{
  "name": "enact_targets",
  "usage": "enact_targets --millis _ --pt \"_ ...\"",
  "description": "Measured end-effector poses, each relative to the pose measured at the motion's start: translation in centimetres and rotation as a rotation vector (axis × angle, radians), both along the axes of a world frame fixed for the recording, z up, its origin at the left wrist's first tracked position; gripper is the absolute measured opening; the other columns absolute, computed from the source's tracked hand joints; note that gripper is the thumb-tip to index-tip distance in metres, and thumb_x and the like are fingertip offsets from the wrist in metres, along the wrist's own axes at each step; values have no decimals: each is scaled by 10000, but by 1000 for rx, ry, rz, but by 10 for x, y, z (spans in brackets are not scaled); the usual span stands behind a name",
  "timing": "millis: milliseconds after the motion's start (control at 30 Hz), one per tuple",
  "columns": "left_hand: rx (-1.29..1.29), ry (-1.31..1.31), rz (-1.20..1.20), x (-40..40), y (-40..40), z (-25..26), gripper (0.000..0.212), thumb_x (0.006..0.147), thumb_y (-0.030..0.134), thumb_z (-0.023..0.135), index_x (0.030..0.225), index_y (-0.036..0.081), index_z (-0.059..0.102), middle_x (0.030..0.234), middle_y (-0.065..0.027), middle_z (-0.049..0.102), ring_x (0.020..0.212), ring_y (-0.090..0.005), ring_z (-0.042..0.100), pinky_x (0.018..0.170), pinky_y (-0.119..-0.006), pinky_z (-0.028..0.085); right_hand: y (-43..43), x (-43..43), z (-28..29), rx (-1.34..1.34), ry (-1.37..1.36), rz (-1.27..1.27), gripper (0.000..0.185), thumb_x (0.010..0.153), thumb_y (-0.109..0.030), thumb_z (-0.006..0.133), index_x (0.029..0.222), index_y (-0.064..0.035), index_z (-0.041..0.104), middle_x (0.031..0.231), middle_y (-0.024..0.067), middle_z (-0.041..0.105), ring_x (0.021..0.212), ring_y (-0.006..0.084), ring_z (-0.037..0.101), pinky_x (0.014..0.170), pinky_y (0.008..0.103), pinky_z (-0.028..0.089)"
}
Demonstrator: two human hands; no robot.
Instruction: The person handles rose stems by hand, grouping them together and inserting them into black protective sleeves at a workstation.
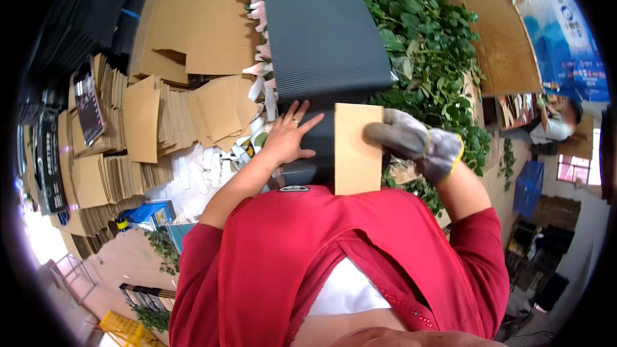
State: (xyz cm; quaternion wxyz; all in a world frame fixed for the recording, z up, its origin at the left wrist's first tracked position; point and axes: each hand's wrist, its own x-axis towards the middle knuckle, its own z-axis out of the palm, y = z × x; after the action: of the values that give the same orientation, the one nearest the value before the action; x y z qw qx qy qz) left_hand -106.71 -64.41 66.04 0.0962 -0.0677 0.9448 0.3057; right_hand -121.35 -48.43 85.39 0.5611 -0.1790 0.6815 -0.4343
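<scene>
A black corrugated sheet (pixel 328 38) lies before me, its far part raised in a broad panel over the flowers. My left hand (pixel 291 137) is bare, with a ring on one finger. Its fingers are spread and rest on the sheet's nearer dark part. In a grey, soiled work glove, my right hand (pixel 405 140) grips a rectangular piece of brown cardboard (pixel 357 154) by its right side. The cardboard stands over the sheet, its lower end near my red apron (pixel 279 250). The fingers behind it are hidden.
Pale pink roses (pixel 260 14) edge the sheet on the left; their leafy stems (pixel 419 33) spread right. Stacked cardboard pieces (pixel 140 125), loose white strips (pixel 212 166) and a blue box (pixel 154 214) are at left. Another person (pixel 554 125) sits far right, near a blue crate (pixel 529 188).
</scene>
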Motion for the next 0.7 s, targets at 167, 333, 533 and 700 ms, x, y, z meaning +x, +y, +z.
enact_targets --millis 167,333,533,700 --pt "19 78 -7 -2 0 -1 715 657 351 762 1315 293 489 1525 -110 138 1402 -331 123 1081 -513 252 -22 -51 -97 446 -43 222 381 829 -294 628 1101 -27 618 983 81 661 794 175 605 667 288 468" --pt "4 38 94 8 1 6 607 696 255 719 1269 161 540 1484 -174 231 1385 -358 168 1098 -457 233 -46 -37 -154 226 537 448 518 777 -502 602 1024 -48 644 1002 196 652 936 354 617 826 407 466" --pt "501 222 868 53 6 -36 349 802 242 681 1068 33 594 1125 -206 561 1003 -288 580 806 -343 487 -39 -34 -174 401 770 494 390 812 -373 533 1005 -49 633 1017 229 625 979 387 584 843 444 463" --pt "691 -74 702 58 13 -46 298 891 259 613 743 19 515 625 -33 465 609 -118 456 548 -277 389 -42 -29 -176 343 848 529 372 811 -353 515 991 -51 635 994 229 630 956 386 594 841 444 462"
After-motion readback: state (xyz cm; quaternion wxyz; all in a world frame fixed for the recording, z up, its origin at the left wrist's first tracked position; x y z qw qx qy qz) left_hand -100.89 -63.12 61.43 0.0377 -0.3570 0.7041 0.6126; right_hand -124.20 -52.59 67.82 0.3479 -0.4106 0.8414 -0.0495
